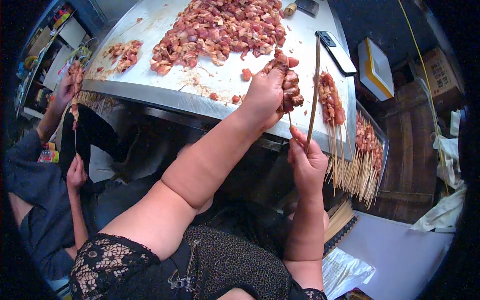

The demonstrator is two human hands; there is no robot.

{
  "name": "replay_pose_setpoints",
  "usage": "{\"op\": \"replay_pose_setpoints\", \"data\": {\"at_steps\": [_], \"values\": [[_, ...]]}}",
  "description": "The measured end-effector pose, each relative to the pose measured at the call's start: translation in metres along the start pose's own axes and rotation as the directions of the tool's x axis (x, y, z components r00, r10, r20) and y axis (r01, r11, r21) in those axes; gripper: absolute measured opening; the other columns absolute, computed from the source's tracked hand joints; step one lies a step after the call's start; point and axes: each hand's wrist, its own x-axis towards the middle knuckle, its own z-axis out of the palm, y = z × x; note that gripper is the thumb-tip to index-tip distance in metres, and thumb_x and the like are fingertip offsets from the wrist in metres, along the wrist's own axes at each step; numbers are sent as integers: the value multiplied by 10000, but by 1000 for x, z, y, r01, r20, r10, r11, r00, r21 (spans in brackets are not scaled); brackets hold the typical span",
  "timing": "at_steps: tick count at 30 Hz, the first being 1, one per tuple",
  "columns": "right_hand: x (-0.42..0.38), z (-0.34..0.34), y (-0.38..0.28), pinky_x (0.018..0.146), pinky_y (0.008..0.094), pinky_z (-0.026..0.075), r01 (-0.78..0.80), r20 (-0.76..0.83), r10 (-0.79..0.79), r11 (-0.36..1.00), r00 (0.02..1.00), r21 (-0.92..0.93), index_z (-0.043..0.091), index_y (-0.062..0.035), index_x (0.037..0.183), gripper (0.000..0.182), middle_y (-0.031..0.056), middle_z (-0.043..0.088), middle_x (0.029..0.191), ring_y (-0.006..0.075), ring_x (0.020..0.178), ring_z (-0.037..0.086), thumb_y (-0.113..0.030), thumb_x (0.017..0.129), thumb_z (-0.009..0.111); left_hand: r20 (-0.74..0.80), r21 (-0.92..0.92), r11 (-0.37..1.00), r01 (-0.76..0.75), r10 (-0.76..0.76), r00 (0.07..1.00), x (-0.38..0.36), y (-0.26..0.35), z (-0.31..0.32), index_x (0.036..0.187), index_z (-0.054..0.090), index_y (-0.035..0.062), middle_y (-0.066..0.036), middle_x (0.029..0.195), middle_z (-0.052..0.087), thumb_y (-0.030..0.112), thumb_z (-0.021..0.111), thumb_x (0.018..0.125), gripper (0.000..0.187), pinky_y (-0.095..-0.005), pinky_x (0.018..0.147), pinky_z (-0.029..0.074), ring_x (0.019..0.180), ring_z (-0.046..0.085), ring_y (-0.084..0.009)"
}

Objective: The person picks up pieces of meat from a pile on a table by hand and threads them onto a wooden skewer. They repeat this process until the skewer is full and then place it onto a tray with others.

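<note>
My left hand is closed round a clump of raw meat pieces over the near edge of the metal table. From below the clump a thin skewer runs down to my right hand, whose fingers are pinched on its lower end. A longer, darker stick also rises from my right hand, pointing up past the meat. Just right of it, finished meat skewers lie on the table, their bare ends hanging over the edge. A large heap of cut raw meat covers the table's far middle.
A phone lies at the table's right. More meat skewers fill a tray beyond the corner, above a bundle of bare sticks. A smaller meat pile sits left. On the left, another person's hands hold a meat skewer.
</note>
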Motion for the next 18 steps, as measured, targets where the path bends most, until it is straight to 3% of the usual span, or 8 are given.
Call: {"op": "replay_pose_setpoints", "data": {"at_steps": [6, 8, 9, 10, 13, 16, 17, 18], "values": [[-1, 5, -2, 512, 168, 362, -33, 4, 32, 989, 999, 142, 613, -30, 1114, 243, -46, 522, 699, 29, 567, 438, -72, 880, 566, 45, 56, 998, 10, -13, 999, -1, -1, -4, 1068, 468, 12, 17, 624, 340, 423, 463, 910, 441, -257, 483, 356, 501, 328, -95], [0, 1, -3, 511, 166, 359, -31, -22, 34, 988, 999, 154, 612, -28, 1115, 244, -44, 519, 696, 30, 566, 437, -70, 878, 568, 7, 109, 992, 65, -66, 998, 0, -5, -3, 1168, 427, -6, -38, 746, 494, 527, 412, 890, 602, -321, 607, 473, 624, 499, -160], [0, -3, -4, 513, 165, 357, -11, -41, 17, 992, 999, 125, 614, -28, 1113, 243, -44, 520, 698, 30, 568, 438, -69, 878, 567, 70, 196, 977, 88, -104, 992, -6, 1, 0, 1266, 348, -11, -132, 994, 566, 616, 363, 856, 749, -389, 795, 491, 895, 571, -246], [1, -6, -6, 514, 164, 355, 7, -58, -1, 995, 998, 95, 615, -28, 1111, 241, -43, 521, 700, 29, 569, 439, -68, 878, 567, 76, 195, 977, 86, -102, 992, -4, 5, -3, 1266, 348, -11, -132, 994, 566, 616, 363, 856, 749, -389, 795, 491, 895, 571, -246], [-2, -14, -12, 531, 168, 360, 58, -109, -57, 998, 992, 7, 619, -25, 1108, 242, -42, 518, 695, 35, 579, 442, -62, 875, 565, 57, 631, 754, -183, 189, 980, -3, 18, -3, 1310, 322, -7, -181, 1155, 527, 647, 334, 845, 803, -363, 886, 451, 1085, 514, -259], [1, -30, -13, 626, 210, 411, 317, -224, -386, 903, 895, -289, 602, -23, 1136, 276, -17, 525, 748, 74, 665, 479, -27, 876, 510, 133, 757, 561, -335, 369, 920, 10, 45, -18, 1303, 406, 25, -119, 1154, 559, 363, 503, 915, 523, -325, 884, 443, 1039, 544, -188], [2, -37, -17, 640, 230, 425, 317, -264, -443, 856, 857, -408, 599, -27, 1135, 275, 11, 539, 756, 102, 672, 499, -36, 876, 506, 135, 756, 562, -335, 367, 921, 12, 52, -24, 1303, 406, 25, -119, 1154, 559, 363, 503, 915, 523, -325, 884, 443, 1039, 544, -188], [1, -44, -24, 655, 250, 438, 305, -294, -503, 798, 813, -521, 596, -30, 1134, 275, 40, 552, 764, 131, 678, 519, -45, 877, 501, 170, 832, 411, -374, 451, 876, 13, 59, -26, 1261, 460, 28, -104, 1136, 580, 243, 510, 902, 421, -310, 881, 441, 1023, 553, -170]]}}
